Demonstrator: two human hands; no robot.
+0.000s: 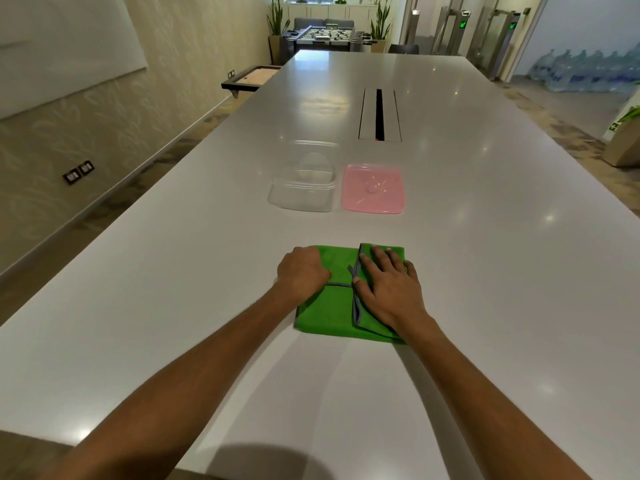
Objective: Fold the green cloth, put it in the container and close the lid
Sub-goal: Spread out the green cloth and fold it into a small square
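Observation:
The green cloth (329, 313) with grey trim lies partly folded on the white table, its right part doubled over. My left hand (303, 271) rests on the cloth's left far corner with its fingers curled onto the fabric. My right hand (388, 285) lies flat with spread fingers on the folded right flap, pressing it down. Beyond the cloth stands the clear plastic container (303, 192), lidless. Its pink square lid (373, 189) lies flat on the table just right of it.
The long white table (207, 271) stretches far ahead, with a cable slot (379, 114) set into it behind the lid. Left of the table is a wall, and at the room's far end stand a foosball table (322, 32) and plants.

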